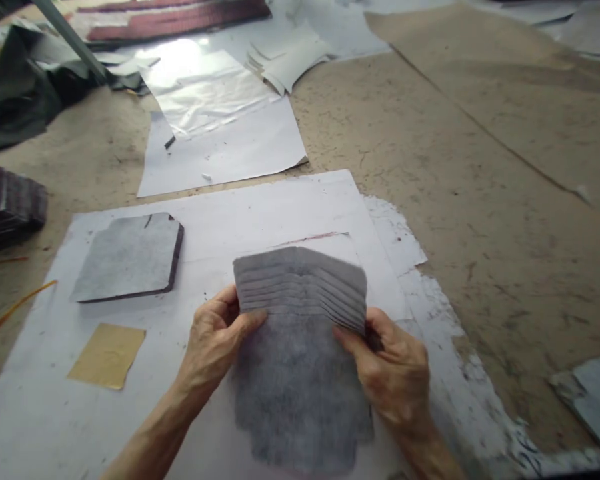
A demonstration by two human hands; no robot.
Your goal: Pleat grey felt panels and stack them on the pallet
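Fanning a stack this evenly looks to depend on matched pressure from both sides. The grey stack (pixel 303 380) is in front of the person, over the white sheet (pixel 205 227), its far edges spread into thin steps and its notched end nearest the body. The left hand (pixel 210 333) is closed on the left edge, thumb flat on top just below the steps, fingers curled round the side. The right hand (pixel 397 367) pinches the right edge the same way, its thumb a little nearer the body. How far the fingers reach beneath is hidden.

The grip would best be firm enough to stop the layers sliding, yet light enough to let them shift under a bend. The steps bow at the middle and look tighter towards the right thumb, so easing that side slightly might even them out. Pressing too hard could crease the pieces; flexing one side more could skew the lot. Left of the stack, well apart from it, lie a grey block (pixel 130 257) and a tan square (pixel 107 355), both on the sheet.
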